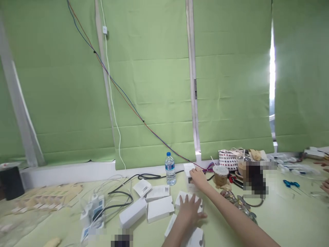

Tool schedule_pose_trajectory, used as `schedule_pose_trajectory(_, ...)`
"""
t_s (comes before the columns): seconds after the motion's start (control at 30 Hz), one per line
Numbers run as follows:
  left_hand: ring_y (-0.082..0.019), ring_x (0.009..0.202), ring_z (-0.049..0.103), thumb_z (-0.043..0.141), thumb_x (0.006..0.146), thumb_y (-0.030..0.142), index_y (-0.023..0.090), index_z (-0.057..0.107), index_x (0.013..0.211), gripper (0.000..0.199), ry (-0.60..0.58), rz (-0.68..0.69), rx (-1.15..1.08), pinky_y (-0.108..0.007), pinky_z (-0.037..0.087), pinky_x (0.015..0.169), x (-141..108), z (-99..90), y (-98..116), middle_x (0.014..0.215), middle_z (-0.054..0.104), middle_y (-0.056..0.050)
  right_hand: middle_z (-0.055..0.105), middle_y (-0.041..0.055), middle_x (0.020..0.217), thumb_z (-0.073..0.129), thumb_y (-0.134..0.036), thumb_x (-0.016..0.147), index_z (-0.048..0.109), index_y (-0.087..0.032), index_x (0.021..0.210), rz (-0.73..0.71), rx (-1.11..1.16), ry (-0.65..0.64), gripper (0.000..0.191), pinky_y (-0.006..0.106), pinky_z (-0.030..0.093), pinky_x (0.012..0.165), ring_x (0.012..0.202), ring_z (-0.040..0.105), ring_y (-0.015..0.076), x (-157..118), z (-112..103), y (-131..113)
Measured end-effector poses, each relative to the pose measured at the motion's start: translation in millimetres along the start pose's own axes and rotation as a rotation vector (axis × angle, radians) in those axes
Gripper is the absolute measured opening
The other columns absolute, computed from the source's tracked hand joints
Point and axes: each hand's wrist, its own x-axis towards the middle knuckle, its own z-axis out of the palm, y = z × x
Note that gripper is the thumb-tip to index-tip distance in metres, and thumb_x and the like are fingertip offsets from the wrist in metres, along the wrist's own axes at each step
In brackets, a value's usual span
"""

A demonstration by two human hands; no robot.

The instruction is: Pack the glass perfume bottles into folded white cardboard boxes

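My left hand (189,210) lies with its fingers spread over a small white box (178,202) at the front middle of the table. Farther back, my right hand (199,178) reaches across, its fingers curled around an upright white box (189,167) by the wall. Under my left forearm are more white boxes (197,237), partly hidden by it. To the left lie further white cartons, among them a flat one (160,208), a long one (133,212) and one with a barcode label (142,187).
A water bottle (170,171) stands behind the boxes. At left are a power strip (99,209) with tangled cables and a black cylinder (11,183). Lidded drink cups (220,175), shiny metal pieces (240,205) and blue-handled scissors (291,184) are at right. Another person's hand (326,186) shows at the right edge.
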Motion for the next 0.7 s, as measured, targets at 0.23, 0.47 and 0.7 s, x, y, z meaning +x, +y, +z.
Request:
schedule_pose_trajectory(0.23, -0.038, 0.125, 0.044, 0.06, 0.079, 0.038, 0.022, 0.06, 0.115, 0.039, 0.137, -0.023, -0.133, -0.058, 0.02, 0.107, 1.1, -22.8, -30.6, 0.126, 0.058, -0.014, 0.061, 0.0063, 0.116, 0.057, -0.03, 0.092, 0.058, -0.017, 0.115, -0.043, -0.019, -0.034, 0.027, 0.04, 0.053, 0.083, 0.098, 0.063, 0.0195, -19.7, 0.9, 2.9)
schedule_pose_trajectory(0.47, -0.029, 0.125, 0.047, 0.082, 0.051, 0.015, 0.024, 0.046, 0.129, 0.086, -0.019, 0.377, -0.413, -0.039, 0.035, 0.106, 60.1, -29.4, -20.8, 0.132, 0.054, -0.008, 0.063, 0.007, 0.101, 0.057, -0.006, 0.085, 0.058, -0.015, 0.102, -0.198, 0.042, -0.067, 0.02, 0.029, 0.047, 0.074, 0.09, 0.062, 0.0195, -70.2, -31.5, 27.0)
schedule_pose_trajectory(0.7, -0.027, 0.109, 0.056, 0.084, 0.049, 0.02, 0.019, 0.056, 0.114, 0.071, -0.239, 0.661, -0.498, -0.037, 0.046, 0.093, 82.6, -5.4, -3.4, 0.116, 0.06, -0.005, 0.063, 0.0029, 0.094, 0.062, -0.004, 0.075, 0.059, -0.02, 0.091, -0.176, 0.116, -0.08, 0.022, 0.024, 0.038, 0.062, 0.082, 0.06, 0.0182, -108.5, -50.2, 45.8)
